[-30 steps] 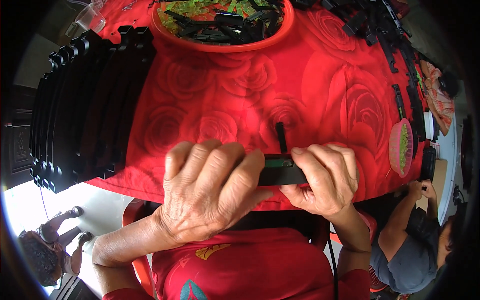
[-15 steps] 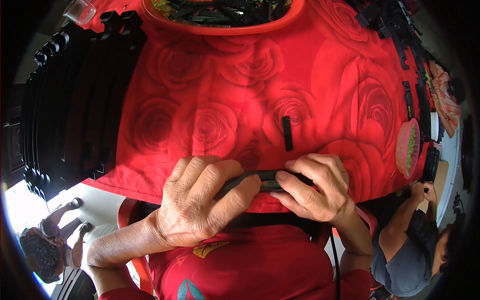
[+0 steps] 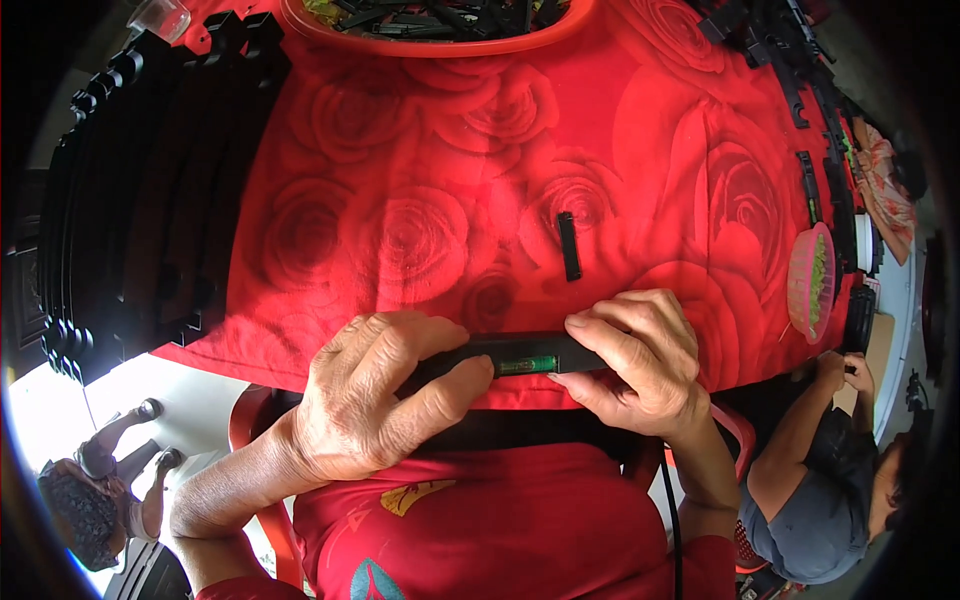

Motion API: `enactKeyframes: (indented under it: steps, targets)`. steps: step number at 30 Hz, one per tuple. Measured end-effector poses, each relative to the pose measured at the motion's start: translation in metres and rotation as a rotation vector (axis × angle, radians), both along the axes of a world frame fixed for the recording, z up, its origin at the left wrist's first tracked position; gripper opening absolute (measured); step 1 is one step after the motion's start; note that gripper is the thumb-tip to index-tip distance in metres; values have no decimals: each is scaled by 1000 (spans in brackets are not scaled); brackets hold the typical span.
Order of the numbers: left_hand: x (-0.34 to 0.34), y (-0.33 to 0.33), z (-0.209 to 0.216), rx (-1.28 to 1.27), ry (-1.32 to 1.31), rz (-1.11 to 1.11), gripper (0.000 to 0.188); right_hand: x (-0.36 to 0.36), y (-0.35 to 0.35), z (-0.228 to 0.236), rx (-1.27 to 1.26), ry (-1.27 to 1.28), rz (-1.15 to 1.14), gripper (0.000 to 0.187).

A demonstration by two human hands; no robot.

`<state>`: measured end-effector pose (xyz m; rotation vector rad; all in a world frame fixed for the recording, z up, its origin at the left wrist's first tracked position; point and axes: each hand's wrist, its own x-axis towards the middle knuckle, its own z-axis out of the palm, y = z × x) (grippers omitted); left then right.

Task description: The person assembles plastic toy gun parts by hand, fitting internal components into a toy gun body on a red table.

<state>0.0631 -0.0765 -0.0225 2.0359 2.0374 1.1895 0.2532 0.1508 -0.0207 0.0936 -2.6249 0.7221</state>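
Two hands (image 3: 365, 395) (image 3: 640, 370) grip a bar (image 3: 525, 345); the basin (image 3: 440, 49) holds black strips (image 3: 425, 20).

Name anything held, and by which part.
A long black piece with a green inset: the left hand holds its left end, the right hand its right end.

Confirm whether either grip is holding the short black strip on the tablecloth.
No, the short black strip lies on the red tablecloth, apart from the left grip and right grip, which both hold the long black piece.

We now see more green insert (image 3: 528, 365) in blk bar (image 3: 530, 344); our L hand (image 3: 368, 390) sits farther left from R hand (image 3: 640, 365).
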Motion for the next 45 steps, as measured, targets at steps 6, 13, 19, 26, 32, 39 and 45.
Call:
enactKeyframes:
  steps: [6, 13, 19, 26, 32, 39, 45]
  targets:
    - [1, -1, -3, 4, -79, 46, 40, -2, -3, 2, -6, 17, -16, 55]
    - [0, 3, 1, 31, -94, 60, 46, -5, 0, 3, -7, 48, -21, 57]
    - [-5, 2, 10, -109, -118, 81, 50, -1, 4, 2, -5, 15, -25, 51]
    - [0, 11, 7, -98, -126, 78, 49, 2, 8, -3, -21, 26, -63, 52]
    - [1, 8, 7, -110, -118, 79, 54, 2, 7, -2, -55, 49, -87, 55]
    - [-1, 5, 8, -111, -124, 77, 59, 4, 7, -4, -45, 41, -86, 54]
    - [-3, 4, 7, -119, -110, 75, 59, 4, 9, -6, -43, 40, -80, 53]
